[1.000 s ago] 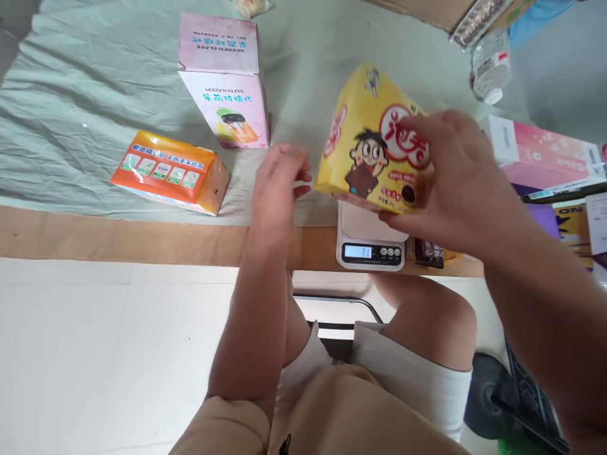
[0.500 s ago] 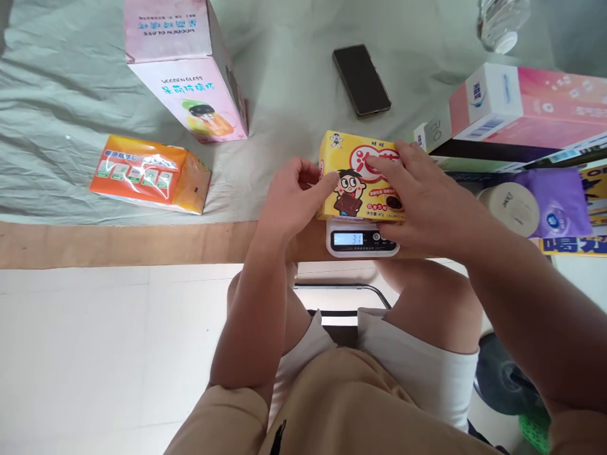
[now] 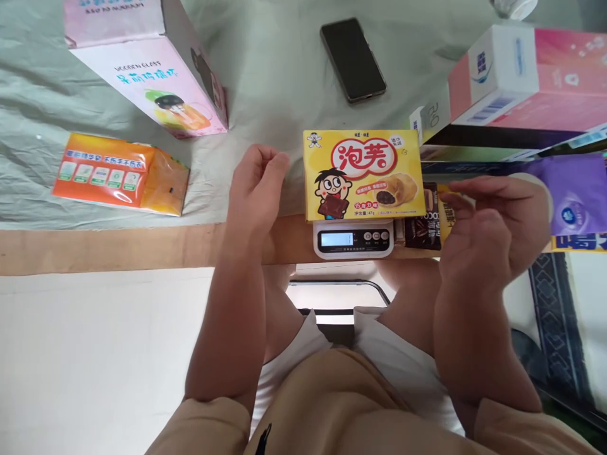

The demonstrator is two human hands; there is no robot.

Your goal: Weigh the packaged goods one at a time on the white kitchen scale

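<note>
Box (image 3: 363, 174): lies face up on scale (image 3: 353, 250), at near edge of table (image 3: 118, 249); leaves lit display (image 3: 336, 239) exposed on near side. Left hand (image 3: 256, 196): hovers just left of box, apart from it, with fingers curled and thumb close beside them; cannot tell whether tips touch. Right hand (image 3: 493, 221): hovers right of box, fingers and thumb apart, partly hiding yellow packet (image 3: 446, 221) beside dark packet (image 3: 422, 222). Phone (image 3: 355, 60): lies on far side of box. Pink carton (image 3: 152, 79): stands far left, beyond orange pack (image 3: 118, 174).
</note>
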